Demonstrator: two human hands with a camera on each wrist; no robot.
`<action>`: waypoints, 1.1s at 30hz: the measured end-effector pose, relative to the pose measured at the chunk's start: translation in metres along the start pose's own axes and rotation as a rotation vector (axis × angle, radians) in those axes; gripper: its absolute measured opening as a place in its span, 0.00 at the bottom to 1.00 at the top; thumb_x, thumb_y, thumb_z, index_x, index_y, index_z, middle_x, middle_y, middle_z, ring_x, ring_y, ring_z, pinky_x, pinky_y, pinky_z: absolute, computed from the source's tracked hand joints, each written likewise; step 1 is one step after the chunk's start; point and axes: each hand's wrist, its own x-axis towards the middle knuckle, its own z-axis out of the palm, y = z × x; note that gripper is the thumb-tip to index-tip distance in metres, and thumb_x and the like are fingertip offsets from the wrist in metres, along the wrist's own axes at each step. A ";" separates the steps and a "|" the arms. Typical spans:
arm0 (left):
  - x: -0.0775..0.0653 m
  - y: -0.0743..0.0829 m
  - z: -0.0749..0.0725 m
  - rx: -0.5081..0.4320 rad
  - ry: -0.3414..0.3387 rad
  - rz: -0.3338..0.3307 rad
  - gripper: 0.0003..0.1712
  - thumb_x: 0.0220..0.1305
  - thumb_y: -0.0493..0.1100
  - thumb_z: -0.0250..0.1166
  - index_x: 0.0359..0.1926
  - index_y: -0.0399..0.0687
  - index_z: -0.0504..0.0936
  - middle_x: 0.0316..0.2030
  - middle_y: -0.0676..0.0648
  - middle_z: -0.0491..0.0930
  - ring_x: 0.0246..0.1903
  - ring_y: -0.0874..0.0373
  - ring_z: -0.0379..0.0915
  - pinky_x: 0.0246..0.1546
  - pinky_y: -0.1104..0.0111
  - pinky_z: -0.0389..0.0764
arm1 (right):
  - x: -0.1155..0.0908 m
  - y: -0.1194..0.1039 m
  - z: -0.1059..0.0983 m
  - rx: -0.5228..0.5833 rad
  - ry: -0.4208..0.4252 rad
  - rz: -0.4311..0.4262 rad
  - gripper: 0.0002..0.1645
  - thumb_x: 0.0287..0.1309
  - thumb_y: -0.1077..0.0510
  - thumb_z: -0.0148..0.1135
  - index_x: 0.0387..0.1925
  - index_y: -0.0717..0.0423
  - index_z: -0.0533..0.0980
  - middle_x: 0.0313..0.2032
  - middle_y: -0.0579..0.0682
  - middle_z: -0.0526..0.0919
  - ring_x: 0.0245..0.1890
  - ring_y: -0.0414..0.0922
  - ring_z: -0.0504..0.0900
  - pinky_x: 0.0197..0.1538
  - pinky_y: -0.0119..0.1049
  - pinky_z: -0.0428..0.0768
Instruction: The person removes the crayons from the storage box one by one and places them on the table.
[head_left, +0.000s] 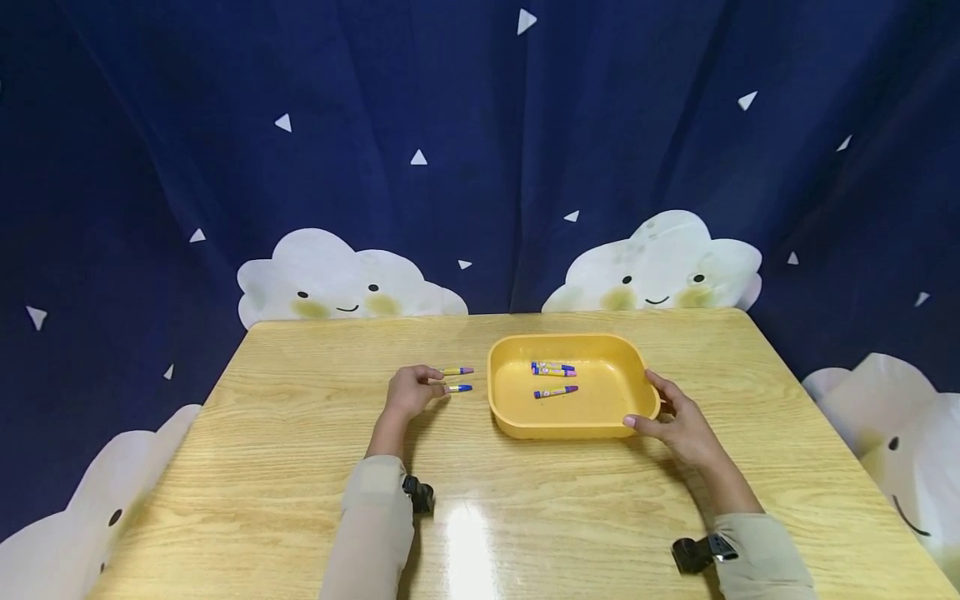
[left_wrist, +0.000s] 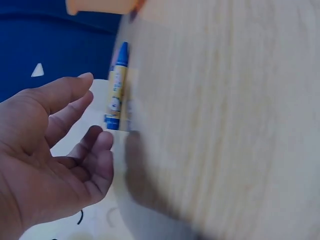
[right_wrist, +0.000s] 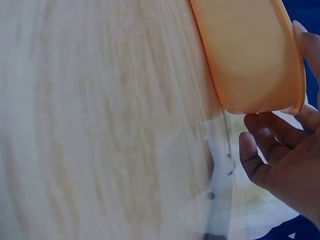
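Yellow tray [head_left: 564, 432] on the wooden table [head_left: 562, 508], three crayons [head_left: 556, 392] lying inside it.

From my end, I see the right hand [head_left: 681, 427] holding the tray's near right corner, thumb on the front rim, fingers bent at the right end. I find the left hand [head_left: 411, 393] left of the tray, near two more on the table: a blue crayon [head_left: 460, 388], and a pink-tipped crayon [head_left: 457, 371] just behind it. Its thumb and fingers stand apart, loosely curved; I can't tell whether any fingertip touches either crayon.
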 end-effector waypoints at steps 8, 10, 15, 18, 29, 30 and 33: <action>-0.009 0.014 -0.005 -0.017 -0.032 0.078 0.17 0.56 0.40 0.67 0.46 0.39 0.81 0.46 0.40 0.77 0.50 0.46 0.69 0.46 0.55 0.71 | -0.001 0.000 0.000 0.002 0.000 0.002 0.56 0.49 0.50 0.71 0.71 0.59 0.48 0.61 0.64 0.62 0.50 0.57 0.70 0.41 0.26 0.73; -0.011 0.020 -0.005 -0.030 -0.041 0.104 0.17 0.56 0.39 0.67 0.46 0.38 0.81 0.46 0.39 0.77 0.49 0.46 0.70 0.45 0.55 0.72 | -0.001 0.001 0.000 0.002 0.000 -0.002 0.56 0.49 0.51 0.71 0.71 0.59 0.48 0.61 0.64 0.62 0.50 0.57 0.70 0.41 0.27 0.73; -0.019 0.034 -0.002 -0.092 -0.049 0.155 0.17 0.55 0.37 0.67 0.46 0.36 0.81 0.45 0.37 0.78 0.48 0.45 0.71 0.45 0.56 0.72 | -0.001 0.000 0.000 0.015 0.001 -0.014 0.55 0.49 0.53 0.71 0.71 0.60 0.48 0.61 0.65 0.62 0.51 0.58 0.70 0.41 0.26 0.74; -0.024 0.043 0.002 -0.131 -0.051 0.189 0.16 0.54 0.36 0.68 0.45 0.36 0.81 0.43 0.39 0.80 0.46 0.46 0.73 0.44 0.58 0.74 | -0.001 0.000 0.000 0.016 0.002 -0.018 0.55 0.49 0.54 0.71 0.71 0.60 0.48 0.61 0.65 0.63 0.51 0.58 0.70 0.41 0.26 0.74; -0.028 0.068 0.017 -0.191 -0.081 0.262 0.19 0.51 0.38 0.70 0.46 0.38 0.82 0.40 0.44 0.79 0.39 0.49 0.73 0.40 0.62 0.75 | -0.001 0.001 0.000 0.003 0.007 -0.022 0.55 0.49 0.52 0.71 0.70 0.61 0.49 0.59 0.66 0.64 0.50 0.58 0.70 0.41 0.25 0.73; -0.028 0.070 0.018 -0.190 -0.083 0.258 0.18 0.51 0.39 0.70 0.45 0.39 0.82 0.41 0.45 0.79 0.39 0.49 0.73 0.40 0.63 0.75 | -0.001 0.001 0.000 0.000 0.007 -0.022 0.55 0.49 0.52 0.71 0.70 0.61 0.49 0.59 0.66 0.64 0.50 0.58 0.70 0.41 0.25 0.73; -0.029 0.076 0.024 -0.194 -0.090 0.249 0.17 0.51 0.40 0.71 0.44 0.44 0.83 0.41 0.46 0.79 0.38 0.51 0.73 0.38 0.64 0.75 | -0.001 0.001 0.001 0.000 0.006 -0.019 0.55 0.50 0.52 0.71 0.71 0.60 0.49 0.60 0.65 0.64 0.50 0.58 0.70 0.41 0.25 0.73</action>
